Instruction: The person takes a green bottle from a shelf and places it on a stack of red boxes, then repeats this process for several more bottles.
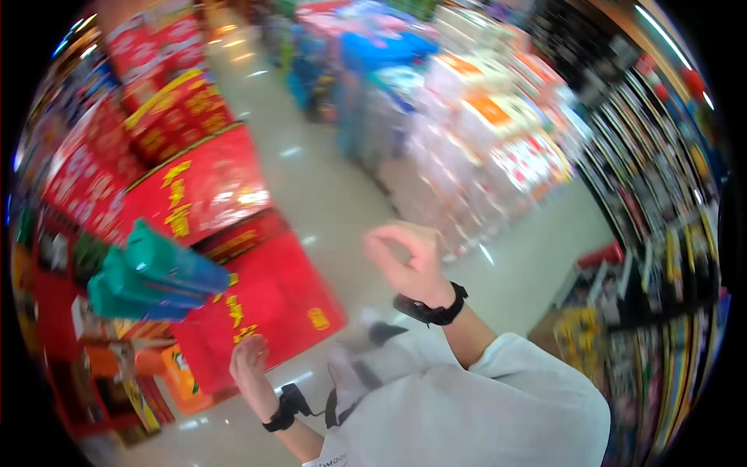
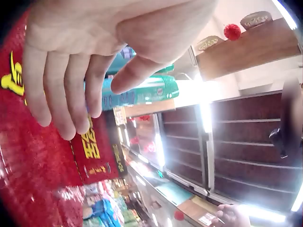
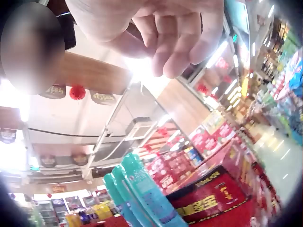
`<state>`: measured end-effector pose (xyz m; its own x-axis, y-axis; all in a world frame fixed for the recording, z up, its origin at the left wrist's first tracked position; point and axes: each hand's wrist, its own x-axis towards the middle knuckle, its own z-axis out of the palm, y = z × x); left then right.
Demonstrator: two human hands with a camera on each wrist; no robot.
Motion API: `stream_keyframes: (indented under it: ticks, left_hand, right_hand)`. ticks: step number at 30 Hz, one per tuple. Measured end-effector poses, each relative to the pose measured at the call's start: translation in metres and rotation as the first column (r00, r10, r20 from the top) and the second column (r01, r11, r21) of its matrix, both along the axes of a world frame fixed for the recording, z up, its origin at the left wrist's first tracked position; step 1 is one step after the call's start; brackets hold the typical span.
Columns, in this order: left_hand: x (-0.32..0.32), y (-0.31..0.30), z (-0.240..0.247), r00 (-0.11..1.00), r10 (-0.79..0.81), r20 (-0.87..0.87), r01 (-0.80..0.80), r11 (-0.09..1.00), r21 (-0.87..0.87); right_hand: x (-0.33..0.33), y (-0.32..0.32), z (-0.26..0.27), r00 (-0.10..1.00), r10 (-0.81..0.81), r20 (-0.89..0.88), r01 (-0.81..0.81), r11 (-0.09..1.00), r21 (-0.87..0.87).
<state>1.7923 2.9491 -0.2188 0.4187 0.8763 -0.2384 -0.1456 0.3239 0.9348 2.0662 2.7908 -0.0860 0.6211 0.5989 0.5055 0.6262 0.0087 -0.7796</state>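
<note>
The left hand point(image 1: 250, 366) hangs low beside a red gift box point(image 1: 284, 284) with yellow characters; its loosely curved fingers hold nothing. In the left wrist view that hand point(image 2: 80, 71) has relaxed fingers in front of the red box point(image 2: 42, 151) and a teal bottle point(image 2: 151, 92). The right hand point(image 1: 408, 261) is raised over the aisle, fingers bent loosely and empty. In the right wrist view its fingers point(image 3: 175, 42) droop with nothing between them. Several teal-capped bottles point(image 1: 167, 268) stand on the red box, left of both hands.
Stacked packs in clear wrap point(image 1: 498, 132) stand ahead across the aisle floor point(image 1: 311, 171). Shelves of goods point(image 1: 654, 156) line the right side. Red boxes point(image 1: 175, 117) are piled at the left, with an orange container point(image 1: 183, 381) at floor level.
</note>
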Motion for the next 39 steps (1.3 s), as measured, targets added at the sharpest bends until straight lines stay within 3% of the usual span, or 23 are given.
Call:
stream_keyframes:
  ticks: [6,11,12,15,16,19,20,22,30,33,34,39]
  left_hand:
    - [0.049,-0.017,0.004,0.965,-0.262,-0.012,0.262,0.965,-0.033]
    - [0.092,-0.066,0.010,0.895,-0.443,-0.054,0.442,0.897,-0.017]
    - [0.110,-0.093,0.023,0.930,-0.361,-0.066,0.357,0.932,-0.059]
    - [0.119,-0.124,0.005,0.730,-0.653,-0.203,0.680,0.660,0.320]
    - [0.138,-0.160,0.034,0.792,-0.597,-0.128,0.607,0.793,0.053]
    - [0.170,-0.215,0.016,0.672,-0.674,-0.308,0.736,0.561,0.378]
    - [0.187,-0.226,0.002,0.719,-0.687,-0.104,0.694,0.715,0.078]
    - [0.218,-0.276,0.005,0.661,-0.740,-0.122,0.750,0.655,0.093]
    - [0.291,-0.473,0.016,0.463,-0.861,-0.208,0.886,0.451,0.106]
    - [0.316,-0.535,0.010,0.169,-0.978,-0.124,0.959,0.134,0.252]
    - [0.314,-0.581,0.043,0.165,-0.961,-0.223,0.979,0.132,0.155]
    - [0.344,-0.675,0.018,-0.096,-0.978,-0.184,0.987,-0.118,0.112]
  right_hand:
    - [-0.003,-0.099,0.002,0.952,-0.290,0.096,0.282,0.956,0.087]
    - [-0.004,-0.189,-0.002,0.846,-0.511,0.152,0.475,0.852,0.223]
    - [-0.004,-0.208,-0.006,0.822,-0.550,0.149,0.508,0.825,0.248]
    - [-0.010,-0.277,-0.010,0.752,-0.653,0.091,0.612,0.743,0.272]
    - [-0.012,-0.305,-0.010,0.730,-0.680,0.069,0.642,0.717,0.271]
    - [-0.014,-0.397,-0.020,0.633,-0.772,0.057,0.733,0.621,0.277]
    - [-0.019,-0.428,-0.023,0.587,-0.809,0.017,0.777,0.569,0.270]
    - [-0.026,-0.486,-0.030,0.492,-0.868,-0.065,0.848,0.461,0.260]
    - [-0.079,-0.680,-0.054,0.137,-0.984,-0.110,0.960,0.104,0.261]
    - [-0.104,-0.728,-0.055,-0.021,-0.992,-0.124,0.967,-0.051,0.248]
    - [-0.114,-0.742,-0.056,-0.067,-0.989,-0.133,0.967,-0.097,0.234]
    - [-0.160,-0.791,-0.062,-0.287,-0.944,-0.163,0.938,-0.312,0.149]
